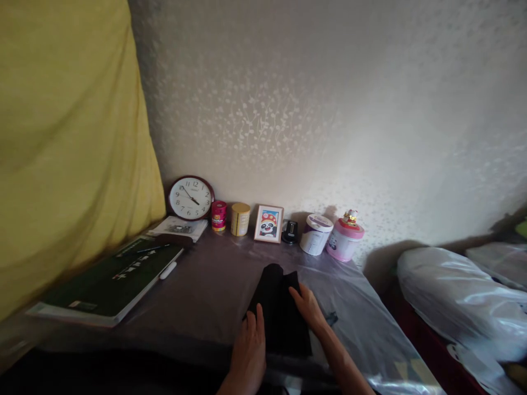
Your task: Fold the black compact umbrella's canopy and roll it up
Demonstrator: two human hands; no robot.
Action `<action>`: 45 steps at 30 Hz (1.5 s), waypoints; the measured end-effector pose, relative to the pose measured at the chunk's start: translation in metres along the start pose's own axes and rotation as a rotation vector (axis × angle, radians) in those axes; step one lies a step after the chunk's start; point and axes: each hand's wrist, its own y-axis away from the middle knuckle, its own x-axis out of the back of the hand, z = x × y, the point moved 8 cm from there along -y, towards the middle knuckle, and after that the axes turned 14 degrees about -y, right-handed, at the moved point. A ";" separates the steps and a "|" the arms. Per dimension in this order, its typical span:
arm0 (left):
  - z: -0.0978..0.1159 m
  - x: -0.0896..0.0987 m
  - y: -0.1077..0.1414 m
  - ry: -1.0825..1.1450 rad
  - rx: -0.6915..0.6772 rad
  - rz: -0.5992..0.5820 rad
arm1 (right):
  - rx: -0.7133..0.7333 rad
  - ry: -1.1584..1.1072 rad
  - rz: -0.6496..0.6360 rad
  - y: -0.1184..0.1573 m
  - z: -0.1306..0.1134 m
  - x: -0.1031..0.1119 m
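A folded black cloth (pixel 278 312) lies on the table in front of me, its exact kind not clear. My left hand (pixel 249 340) rests along its left edge, with the fingers stretched out and a little apart. At the upper right edge, my right hand (pixel 307 306) has its thumb on top of the cloth and its fingers curled around the side. A notch shows in the cloth's far edge, between a rounded left part and a pointed right part. Just right of my right wrist lies a small dark piece (pixel 331 318) that I cannot make out.
The table (pixel 209 291) has a shiny plastic cover. Along the wall stand a clock (pixel 191 197), a red can (pixel 219 215), a yellow can (pixel 240 219), a panda picture frame (pixel 269 223) and tubs (pixel 316 235). Left lies a large green book (pixel 107 280); right, plastic-wrapped bundles (pixel 457 291).
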 end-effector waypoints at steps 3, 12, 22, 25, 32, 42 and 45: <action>-0.001 0.000 -0.001 -0.002 0.030 0.001 | 0.004 -0.109 -0.016 -0.005 -0.016 -0.010; -0.002 0.003 -0.002 -0.088 0.052 0.163 | -0.047 -0.164 -0.060 -0.020 -0.023 -0.060; -0.005 -0.015 0.001 0.043 -0.041 0.090 | -0.167 0.021 -0.193 -0.020 -0.021 -0.088; -0.010 -0.020 0.008 0.122 -0.119 0.142 | -0.156 -0.057 -0.343 -0.014 -0.033 -0.100; -0.030 0.009 0.017 0.212 -0.162 0.384 | -0.012 0.071 -0.425 -0.006 -0.053 -0.106; -0.016 0.023 -0.008 0.376 -0.147 0.236 | 0.037 -0.021 -0.596 0.012 -0.063 -0.110; -0.015 0.007 -0.006 0.355 -0.113 0.226 | 0.131 -0.084 -0.565 0.021 -0.070 -0.099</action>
